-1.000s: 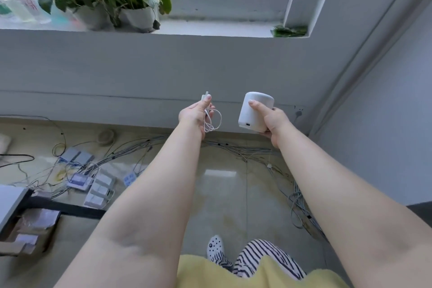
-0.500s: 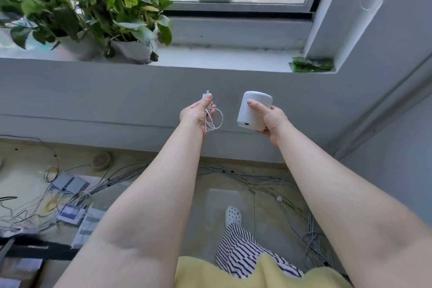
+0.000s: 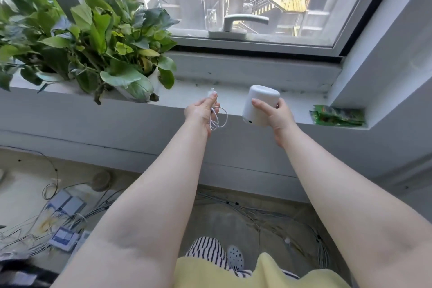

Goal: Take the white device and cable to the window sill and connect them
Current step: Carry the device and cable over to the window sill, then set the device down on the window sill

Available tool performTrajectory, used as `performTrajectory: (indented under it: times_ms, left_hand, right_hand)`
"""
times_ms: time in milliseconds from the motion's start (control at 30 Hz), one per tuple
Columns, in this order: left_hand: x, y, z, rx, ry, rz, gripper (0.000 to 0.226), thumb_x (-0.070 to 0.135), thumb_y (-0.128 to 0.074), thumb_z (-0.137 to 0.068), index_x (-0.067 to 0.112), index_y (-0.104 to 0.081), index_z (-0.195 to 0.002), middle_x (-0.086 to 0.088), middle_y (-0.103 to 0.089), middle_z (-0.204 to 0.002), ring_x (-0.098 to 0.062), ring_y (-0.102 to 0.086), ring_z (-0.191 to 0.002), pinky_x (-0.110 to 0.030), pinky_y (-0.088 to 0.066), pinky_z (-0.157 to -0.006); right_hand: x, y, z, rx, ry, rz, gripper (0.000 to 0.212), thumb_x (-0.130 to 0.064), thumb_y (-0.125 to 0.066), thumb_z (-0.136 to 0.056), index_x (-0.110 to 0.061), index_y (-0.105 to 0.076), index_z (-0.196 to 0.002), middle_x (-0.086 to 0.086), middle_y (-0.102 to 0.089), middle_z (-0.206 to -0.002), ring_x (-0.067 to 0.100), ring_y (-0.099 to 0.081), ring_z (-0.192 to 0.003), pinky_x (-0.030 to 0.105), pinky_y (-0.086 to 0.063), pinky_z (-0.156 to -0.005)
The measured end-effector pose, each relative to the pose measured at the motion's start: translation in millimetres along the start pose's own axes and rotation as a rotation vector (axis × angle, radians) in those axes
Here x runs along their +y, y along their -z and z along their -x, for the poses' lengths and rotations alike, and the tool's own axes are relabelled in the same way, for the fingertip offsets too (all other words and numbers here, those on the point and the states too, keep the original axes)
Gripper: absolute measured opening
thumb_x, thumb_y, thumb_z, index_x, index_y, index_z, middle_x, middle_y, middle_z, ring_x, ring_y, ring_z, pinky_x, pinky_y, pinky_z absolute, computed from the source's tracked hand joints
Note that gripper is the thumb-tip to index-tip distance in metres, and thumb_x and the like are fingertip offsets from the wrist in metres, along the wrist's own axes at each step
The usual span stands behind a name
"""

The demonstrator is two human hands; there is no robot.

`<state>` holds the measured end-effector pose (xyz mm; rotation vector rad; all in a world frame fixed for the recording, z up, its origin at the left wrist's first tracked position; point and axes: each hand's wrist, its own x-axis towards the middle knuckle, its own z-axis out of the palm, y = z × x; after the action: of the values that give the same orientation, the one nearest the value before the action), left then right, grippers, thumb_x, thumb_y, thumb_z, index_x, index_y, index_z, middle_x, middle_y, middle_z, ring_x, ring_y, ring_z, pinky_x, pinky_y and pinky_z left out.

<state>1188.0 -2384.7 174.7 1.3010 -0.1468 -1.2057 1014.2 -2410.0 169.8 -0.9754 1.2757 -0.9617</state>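
My right hand (image 3: 277, 116) grips a white cylindrical device (image 3: 259, 103), tilted, with a small port low on its side facing me. My left hand (image 3: 201, 112) pinches a thin white cable (image 3: 218, 119); its plug end sticks up above my fingers and a loop hangs below. Both hands are held out in front of the white window sill (image 3: 297, 100), about at the level of its front edge. Device and cable are apart, a hand's width between them.
Potted green plants (image 3: 93, 40) fill the sill's left part. A green packet (image 3: 337, 116) lies at the sill's right end by the wall. A window handle (image 3: 236, 24) sits behind. Loose wires and power strips (image 3: 63, 220) cover the floor below.
I have come closer to the window and the view has tipped up. Both hands have risen from in front of the wall to the sill's front edge, still holding the cable and device.
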Motion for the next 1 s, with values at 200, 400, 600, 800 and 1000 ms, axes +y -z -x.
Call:
performTrajectory:
  times_ms: [200, 400, 600, 800, 1000]
  left_hand:
    - [12, -20, -39, 0.035, -0.001, -0.019, 0.05, 0.017, -0.076, -0.079, 0.001, -0.059, -0.124, -0.006, -0.065, -0.077, -0.013, -0.061, -0.066, -0.023, -0.052, -0.08]
    - [22, -32, -83, 0.038, -0.005, -0.032, 0.047, 0.012, -0.074, -0.08, 0.0, -0.061, -0.123, -0.007, -0.067, -0.086, -0.01, -0.061, -0.068, -0.015, -0.053, -0.064]
    - [27, -32, -115, -0.005, -0.015, -0.114, 0.043, 0.014, -0.073, -0.081, 0.003, -0.063, -0.122, -0.011, -0.069, -0.105, -0.008, -0.064, -0.072, -0.015, -0.053, -0.068]
    - [28, -30, -128, -0.025, -0.014, -0.19, 0.041, 0.02, -0.073, -0.081, 0.011, -0.064, -0.119, -0.011, -0.071, -0.114, -0.016, -0.065, -0.081, -0.018, -0.047, -0.063]
    - [29, -31, -125, -0.036, 0.013, -0.23, 0.041, 0.021, -0.074, -0.08, 0.014, -0.062, -0.118, -0.011, -0.071, -0.114, -0.013, -0.064, -0.075, -0.018, -0.045, -0.061]
  right_hand:
    - [-5, -11, -42, 0.042, 0.087, 0.077, 0.062, -0.018, -0.08, -0.073, -0.015, -0.047, -0.127, -0.007, -0.057, -0.107, 0.004, -0.056, -0.089, 0.018, -0.043, -0.065]
    - [-1, -23, -82, 0.079, 0.108, 0.116, 0.069, -0.015, -0.083, -0.068, -0.017, -0.048, -0.126, -0.002, -0.06, -0.118, 0.014, -0.059, -0.101, 0.019, -0.045, -0.072]
    - [18, -39, -103, 0.12, 0.139, 0.179, 0.07, -0.016, -0.086, -0.063, -0.025, -0.049, -0.121, -0.001, -0.061, -0.122, 0.019, -0.06, -0.112, 0.03, -0.048, -0.093]
    - [21, -42, -108, 0.152, 0.154, 0.222, 0.074, -0.01, -0.085, -0.064, -0.019, -0.049, -0.128, -0.001, -0.061, -0.122, 0.017, -0.06, -0.11, 0.032, -0.049, -0.097]
    - [23, -42, -103, 0.126, 0.162, 0.246, 0.088, -0.008, -0.084, -0.066, -0.025, -0.037, -0.139, -0.004, -0.051, -0.133, 0.017, -0.053, -0.119, 0.021, -0.043, -0.093]
